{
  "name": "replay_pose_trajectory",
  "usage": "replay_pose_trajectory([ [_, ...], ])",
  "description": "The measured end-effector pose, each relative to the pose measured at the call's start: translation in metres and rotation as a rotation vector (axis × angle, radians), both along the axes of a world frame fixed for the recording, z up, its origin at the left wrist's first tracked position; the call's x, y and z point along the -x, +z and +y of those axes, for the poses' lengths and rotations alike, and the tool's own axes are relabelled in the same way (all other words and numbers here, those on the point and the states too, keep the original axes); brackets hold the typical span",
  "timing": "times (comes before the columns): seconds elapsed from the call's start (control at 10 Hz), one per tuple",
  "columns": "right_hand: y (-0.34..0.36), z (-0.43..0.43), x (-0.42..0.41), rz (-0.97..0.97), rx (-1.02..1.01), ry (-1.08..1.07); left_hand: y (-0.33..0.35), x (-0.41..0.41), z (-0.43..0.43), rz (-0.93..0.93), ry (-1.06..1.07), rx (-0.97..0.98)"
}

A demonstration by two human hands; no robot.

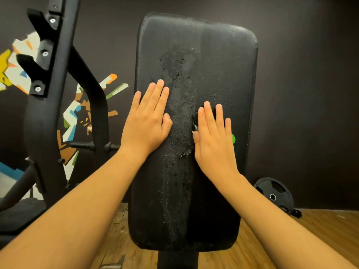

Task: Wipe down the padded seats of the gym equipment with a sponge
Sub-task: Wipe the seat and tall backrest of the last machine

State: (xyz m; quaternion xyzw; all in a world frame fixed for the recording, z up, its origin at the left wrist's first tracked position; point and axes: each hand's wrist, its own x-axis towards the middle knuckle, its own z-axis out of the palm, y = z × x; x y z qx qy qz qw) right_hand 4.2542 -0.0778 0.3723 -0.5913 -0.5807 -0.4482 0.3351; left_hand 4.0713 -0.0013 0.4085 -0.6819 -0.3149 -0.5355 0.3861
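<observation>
A black padded bench pad (223, 65) fills the middle of the view, with a wet, beaded streak running down its centre. My right hand (213, 136) lies flat with straight fingers on a sponge, pressing it against the pad right of the streak. Only a green corner of the sponge (233, 138) and a dark edge by my index finger show from under the hand. My left hand (147, 121) rests flat and open on the pad's left side, holding nothing.
A black steel rack upright (48, 94) with bar hooks stands to the left. A black weight plate (275, 193) leans on the dark wall at the lower right. Wooden floor (291, 239) lies below, and a colourful mural marks the left wall.
</observation>
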Motion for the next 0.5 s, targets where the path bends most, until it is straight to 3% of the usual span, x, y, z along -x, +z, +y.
replay_pose_trajectory([
  [0.2, -0.047, -0.001, 0.006, 0.021, -0.039, -0.007, 0.000, 0.000, 0.000, -0.002, -0.002, -0.016],
  [0.4, -0.115, -0.013, 0.004, -0.087, 0.062, -0.002, 0.001, 0.000, -0.001, -0.007, -0.006, -0.032],
  [0.5, -0.092, -0.010, -0.001, -0.134, 0.083, 0.000, 0.000, 0.000, -0.001, -0.007, -0.009, -0.032],
])
